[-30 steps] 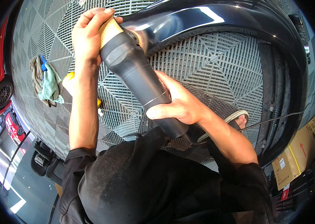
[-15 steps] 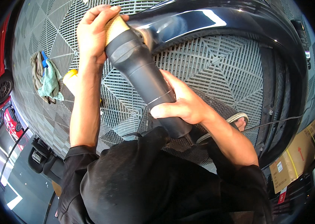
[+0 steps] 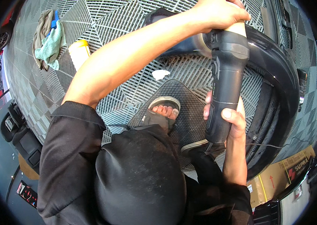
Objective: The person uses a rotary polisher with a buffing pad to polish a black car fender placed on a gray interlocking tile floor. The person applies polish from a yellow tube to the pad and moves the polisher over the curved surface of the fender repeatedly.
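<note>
A black car polisher (image 3: 226,80) is in both my hands, its body running nearly straight up the view. My left hand (image 3: 224,14) grips its far end over a pale yellow covering, and the left arm stretches across to reach it. Round the handle's near end my right hand (image 3: 235,118) is wrapped, thumb on top. The polisher's pad (image 3: 204,43), mostly edge-on, rests against or very close to a glossy dark curved car body panel (image 3: 274,63); exact contact is hard to tell. My left arm hides part of the panel.
On the grey grated floor (image 3: 121,93) lie grey and green cloths (image 3: 49,47), a yellow-capped white container (image 3: 79,52) and a white scrap (image 3: 160,74). My sandalled foot (image 3: 165,108) stands on a dark mat (image 3: 177,92). A thin cord (image 3: 265,145) crosses towards a cardboard box (image 3: 269,183).
Both hands have carried the polisher to the right along the panel, and its handle is now more upright in the view. My left arm has swung across; the white scrap and foot now show.
</note>
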The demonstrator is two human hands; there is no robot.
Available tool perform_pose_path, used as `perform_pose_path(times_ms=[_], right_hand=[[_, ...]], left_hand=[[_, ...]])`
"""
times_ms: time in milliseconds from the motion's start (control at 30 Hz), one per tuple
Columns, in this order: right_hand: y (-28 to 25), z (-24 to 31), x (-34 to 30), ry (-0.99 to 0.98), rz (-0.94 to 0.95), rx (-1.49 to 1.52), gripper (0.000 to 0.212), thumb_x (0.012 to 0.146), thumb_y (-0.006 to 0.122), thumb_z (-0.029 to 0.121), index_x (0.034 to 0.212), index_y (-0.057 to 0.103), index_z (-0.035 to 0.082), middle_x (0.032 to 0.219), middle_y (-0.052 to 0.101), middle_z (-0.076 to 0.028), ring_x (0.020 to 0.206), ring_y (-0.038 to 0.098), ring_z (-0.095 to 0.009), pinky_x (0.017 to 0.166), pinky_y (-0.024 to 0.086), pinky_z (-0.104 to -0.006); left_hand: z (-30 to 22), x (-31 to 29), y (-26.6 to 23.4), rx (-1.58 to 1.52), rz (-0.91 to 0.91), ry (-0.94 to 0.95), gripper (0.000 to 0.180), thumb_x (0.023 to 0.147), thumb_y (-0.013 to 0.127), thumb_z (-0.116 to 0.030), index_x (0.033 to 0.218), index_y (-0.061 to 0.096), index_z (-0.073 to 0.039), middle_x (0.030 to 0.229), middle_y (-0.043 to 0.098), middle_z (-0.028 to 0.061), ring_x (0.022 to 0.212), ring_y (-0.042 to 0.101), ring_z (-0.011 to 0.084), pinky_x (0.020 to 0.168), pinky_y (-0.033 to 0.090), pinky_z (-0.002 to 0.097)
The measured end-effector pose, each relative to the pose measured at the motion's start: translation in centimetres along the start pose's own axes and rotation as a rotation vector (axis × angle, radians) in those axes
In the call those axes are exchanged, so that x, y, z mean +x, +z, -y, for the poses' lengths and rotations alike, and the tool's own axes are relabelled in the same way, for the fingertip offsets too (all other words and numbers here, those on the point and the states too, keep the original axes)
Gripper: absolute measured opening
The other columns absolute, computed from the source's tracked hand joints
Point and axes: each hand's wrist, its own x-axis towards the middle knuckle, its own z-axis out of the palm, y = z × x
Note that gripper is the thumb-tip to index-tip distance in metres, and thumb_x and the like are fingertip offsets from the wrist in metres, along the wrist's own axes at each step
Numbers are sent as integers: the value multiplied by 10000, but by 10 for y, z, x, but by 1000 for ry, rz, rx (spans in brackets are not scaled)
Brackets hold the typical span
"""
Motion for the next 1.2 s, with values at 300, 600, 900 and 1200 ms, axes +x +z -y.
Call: perform_pose_path(times_ms=[300,600,900,1200], right_hand=[[18,-17,11,32,77,40,741,778,795,180,1389,433,-31,1083,651,-185,833,714,-251,754,618,-379],[44,-35,35,63,162,11,781,795,799,167,1439,400,-23,1071,641,-158,837,713,-223,778,622,-385],[37,-41,46,0,282,-60,868,810,812,141,1519,340,-26,1106,636,-139,877,726,-209,835,620,-392],[34,-35,42,5,236,-126,943,760,874,240,1510,383,-54,1178,619,-97,1060,610,-163,939,512,-320]], left_hand=[[5,-24,-28,100,-44,-43,134,880,750,-153,887,742,-20,861,713,80,803,662,138,717,537,305],[3,-57,-73,-10,-242,-209,105,879,754,-86,946,712,-16,860,715,104,781,699,182,735,569,312],[-5,-68,-77,-202,-314,-322,97,918,721,-74,970,646,-43,822,713,144,726,718,237,652,595,329],[3,-64,-82,-171,-268,-287,110,932,720,-75,988,659,-2,900,736,144,783,741,240,695,621,340]])
